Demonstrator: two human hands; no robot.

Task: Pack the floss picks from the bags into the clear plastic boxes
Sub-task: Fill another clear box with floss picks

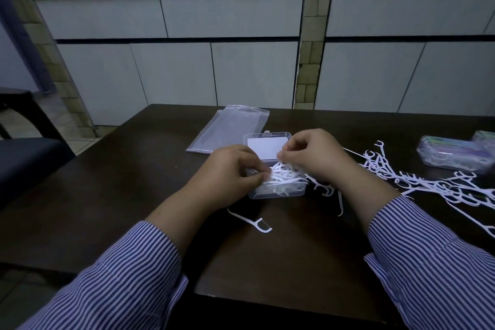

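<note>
At the middle of the table [160, 195] sits my open clear plastic box [277, 190], heaped with white floss picks [285, 175]. My left hand [227, 169] and right hand [317, 154] both pinch that bundle over the box. One stray pick [251, 222] lies just in front. More loose picks [442, 187] spread to the right, near a filled box [452, 157]; an empty bag [227, 130] lies behind.

The open box [277, 190] is sitting mid-table, an empty bag [227, 128] lying behind it, loose picks [428, 182] sprawling to its right, one pick [251, 221] lying before it.
</note>
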